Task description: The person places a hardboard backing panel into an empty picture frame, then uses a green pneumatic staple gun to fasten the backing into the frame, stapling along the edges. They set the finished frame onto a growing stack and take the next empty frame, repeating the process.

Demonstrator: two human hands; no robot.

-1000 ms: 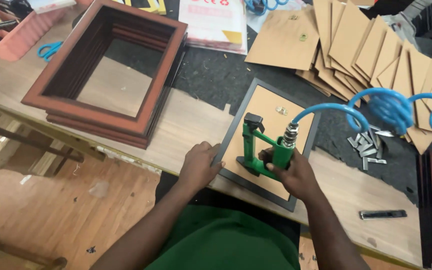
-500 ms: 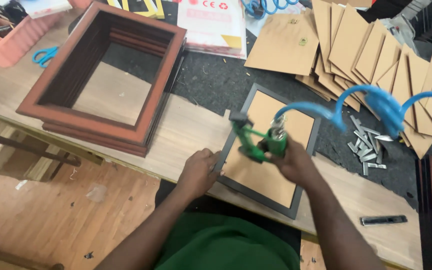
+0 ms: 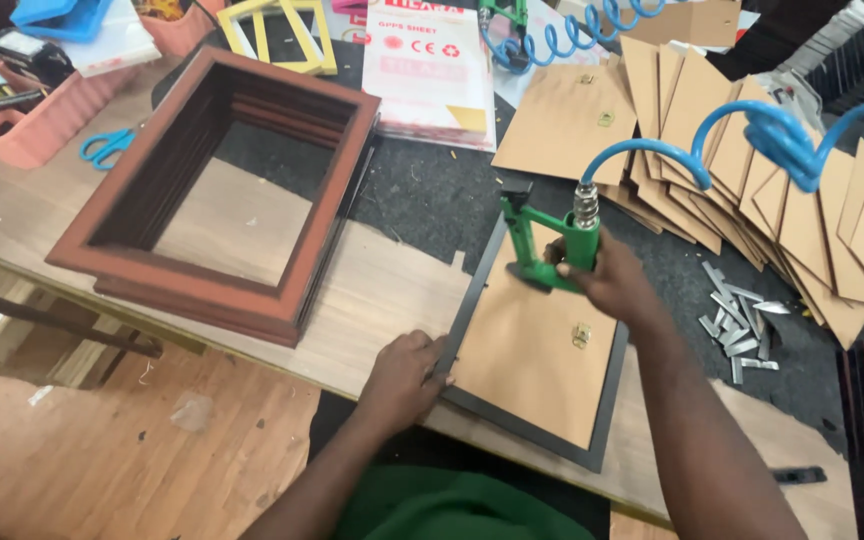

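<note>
**At the framing bench: green air tool set on the back of a dark frame**

On the wooden worktop [image 3: 372,290] lies a dark picture frame [image 3: 607,400], face down, its brown backing board [image 3: 527,345] filling the opening. A small brass hanger [image 3: 581,335] sits on the board toward its right side.

The right hand [image 3: 607,280] has its fingers clamped round the grip of a green pneumatic tacker [image 3: 552,245], which stands upright with its nose at the frame's far edge, resting on the backing board. A coiled blue air hose [image 3: 752,135] runs from the metal fitting on top of the tool away to the right.

The left hand [image 3: 402,375] rests at the frame's near left edge, fingers curled together against the rail, touching it and the edge of the board.

To the left, well apart from the work, stands a stack of reddish-brown frames [image 3: 202,290]. Beyond them are blue-handled scissors [image 3: 104,148] and a pink tray [image 3: 37,130]. Fanned across the far right of the table is a spread of cut backing boards [image 3: 672,100], and just right of the frame lies a heap of metal staple strips [image 3: 737,320] on the dark mat [image 3: 432,195]. A white and red printed packet [image 3: 432,70] lies at the far side.
</note>
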